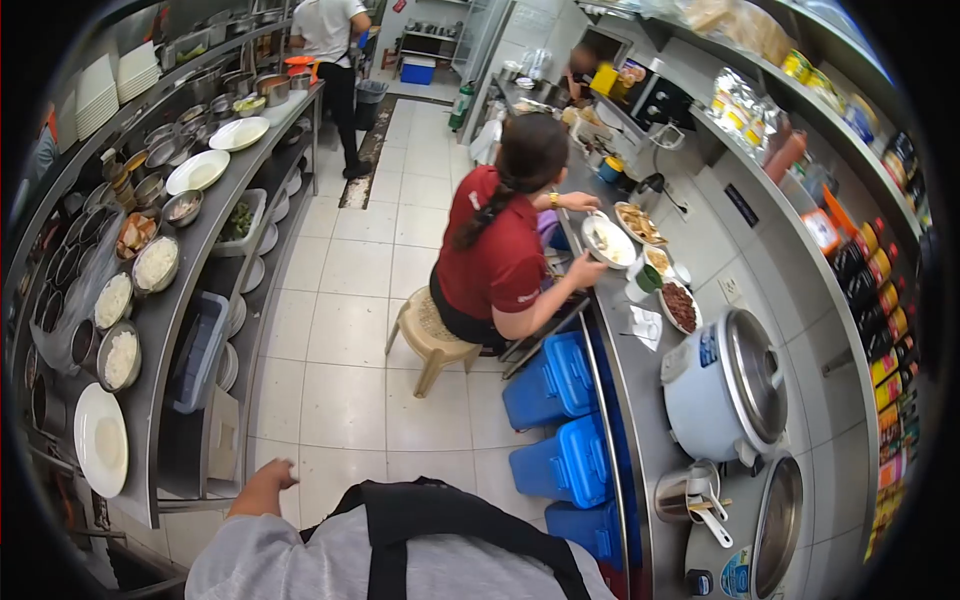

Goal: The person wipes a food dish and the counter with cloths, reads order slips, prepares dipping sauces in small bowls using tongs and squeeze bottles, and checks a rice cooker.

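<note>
My left hand (pixel 277 474) hangs low over the tiled floor, out from my grey sleeve. Its fingers look loosely apart, and nothing shows in them. The nearest thing to it is the left steel counter (pixel 165 420), which it does not touch. An oval white plate (pixel 101 442) lies at that counter's near end, with a metal bowl of white rice (pixel 123 360) behind it. My right hand is out of view; only my grey shirt and black apron (pixel 430 520) show on that side.
A seated person in a red shirt (pixel 500 230) holds a white bowl (pixel 608 240) at the right counter. Blue lidded bins (pixel 555 380) stand under it. A large rice cooker (pixel 715 385) sits on top. Another person (pixel 330 70) stands farther back. A tiled aisle (pixel 340 370) runs between the counters.
</note>
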Motion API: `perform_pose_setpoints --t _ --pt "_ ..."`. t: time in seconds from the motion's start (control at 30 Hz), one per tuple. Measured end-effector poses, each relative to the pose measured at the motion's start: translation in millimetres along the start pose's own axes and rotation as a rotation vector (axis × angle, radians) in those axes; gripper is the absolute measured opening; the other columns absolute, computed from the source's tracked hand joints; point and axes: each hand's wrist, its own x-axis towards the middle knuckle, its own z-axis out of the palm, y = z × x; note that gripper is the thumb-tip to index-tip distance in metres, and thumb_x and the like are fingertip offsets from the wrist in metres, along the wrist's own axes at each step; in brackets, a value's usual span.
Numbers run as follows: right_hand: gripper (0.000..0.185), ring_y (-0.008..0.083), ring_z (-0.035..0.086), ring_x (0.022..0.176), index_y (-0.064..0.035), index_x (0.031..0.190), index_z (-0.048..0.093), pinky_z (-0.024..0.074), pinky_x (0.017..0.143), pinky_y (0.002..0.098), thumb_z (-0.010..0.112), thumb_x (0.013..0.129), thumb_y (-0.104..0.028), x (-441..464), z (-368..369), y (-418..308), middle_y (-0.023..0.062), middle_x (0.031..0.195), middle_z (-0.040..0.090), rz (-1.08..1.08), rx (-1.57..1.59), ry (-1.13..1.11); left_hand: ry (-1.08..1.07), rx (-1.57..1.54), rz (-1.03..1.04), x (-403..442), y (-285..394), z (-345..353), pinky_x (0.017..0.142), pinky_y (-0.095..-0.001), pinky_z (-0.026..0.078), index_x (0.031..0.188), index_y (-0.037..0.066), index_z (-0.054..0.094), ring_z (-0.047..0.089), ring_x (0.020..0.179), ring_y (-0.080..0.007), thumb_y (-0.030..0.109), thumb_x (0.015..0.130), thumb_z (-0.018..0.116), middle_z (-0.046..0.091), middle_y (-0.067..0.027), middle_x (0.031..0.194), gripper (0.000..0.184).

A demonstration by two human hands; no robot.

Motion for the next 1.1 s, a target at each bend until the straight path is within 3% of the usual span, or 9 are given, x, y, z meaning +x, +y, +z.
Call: perform_pose_setpoints --t 0.17,0.3,0.37,0.5,0.6,0.67,0.83,1.0,1.1 --pt "0.017 0.0270 0.060 0.061 -0.0050 0.070 0.064 0.0478 0.058 0.0410 0.068 0.077 -0.019 4 28 -73 0.0141 0.067 0.062 -0.096 0.070 -0.283 0.282 -0.155 0.385 34 41 -101 0.090 -0.0422 0.052 0.111 0.014 0.071 0.065 0.102 -0.0331 0.035 0.086 0.070 0.069 -0.0152 0.109 0.033" --pt "0.031 0.0297 0.055 0.047 -0.0044 0.063 0.062 0.0447 0.050 0.0447 0.075 0.075 -0.029 49 110 -112 0.0137 0.057 0.061 -0.301 0.022 -0.361 0.166 -0.184 0.240 27 57 -167 0.076 -0.0436 0.054 0.093 0.013 0.075 0.069 0.083 -0.0323 0.034 0.088 0.066 0.072 -0.0118 0.088 0.023" --pt "0.027 0.0335 0.066 0.065 -0.0009 0.067 0.065 0.0514 0.062 0.0446 0.077 0.073 -0.024 76 104 -202 0.0170 0.067 0.067 -0.069 0.159 -0.627 0.262 -0.248 0.230 53 33 -155 0.077 -0.0440 0.054 0.097 0.014 0.074 0.069 0.084 -0.0324 0.033 0.088 0.065 0.072 -0.0114 0.087 0.023" --pt "0.032 0.0363 0.066 0.070 -0.0006 0.076 0.070 0.0526 0.067 0.0445 0.075 0.077 -0.032 124 146 -321 0.0181 0.076 0.070 -0.179 0.012 -0.781 0.303 -0.445 0.140 86 -34 -123 0.090 -0.0443 0.051 0.118 0.014 0.067 0.064 0.102 -0.0359 0.027 0.083 0.070 0.068 -0.0170 0.108 0.037" --pt "0.030 0.0375 0.067 0.079 -0.0037 0.087 0.074 0.0527 0.074 0.0450 0.068 0.080 -0.033 160 237 -376 0.0182 0.087 0.071 -0.469 0.043 -0.960 0.192 -0.281 0.214 95 -109 -96 0.103 -0.0431 0.046 0.129 0.010 0.060 0.057 0.118 -0.0393 0.024 0.076 0.075 0.057 -0.0237 0.130 0.057" --pt "0.028 0.0374 0.067 0.080 -0.0043 0.087 0.074 0.0524 0.074 0.0453 0.067 0.081 -0.031 176 280 -447 0.0184 0.088 0.071 -0.585 0.024 -1.047 0.172 -0.339 -0.149 58 -114 -103 0.103 -0.0434 0.046 0.131 0.009 0.058 0.057 0.118 -0.0392 0.026 0.073 0.078 0.059 -0.0239 0.127 0.064" --pt "0.023 0.0373 0.067 0.082 -0.0058 0.089 0.074 0.0518 0.073 0.0461 0.063 0.081 -0.025 187 361 -668 0.0189 0.091 0.071 -0.930 0.048 -1.096 0.341 -0.415 -0.394 57 -151 -131 0.103 -0.0437 0.045 0.133 0.008 0.056 0.055 0.119 -0.0418 0.033 0.070 0.081 0.060 -0.0249 0.125 0.071" --pt "0.030 0.0298 0.067 0.073 -0.0061 0.089 0.071 0.0502 0.067 0.0425 0.064 0.089 -0.036 190 274 -925 0.0176 0.079 0.069 -1.162 0.178 -1.061 0.546 -0.562 -0.155 162 -142 -197 0.102 -0.0441 0.045 0.134 0.007 0.053 0.055 0.119 -0.0415 0.030 0.075 0.077 0.058 -0.0256 0.125 0.068" --pt "0.028 0.0309 0.067 0.073 -0.0064 0.091 0.071 0.0504 0.069 0.0441 0.059 0.092 -0.032 191 283 -998 0.0188 0.079 0.069 -1.002 0.368 -1.033 0.504 -0.544 0.030 248 -122 -263 0.101 -0.0444 0.044 0.135 0.007 0.052 0.054 0.119 -0.0415 0.026 0.077 0.074 0.057 -0.0247 0.124 0.065"
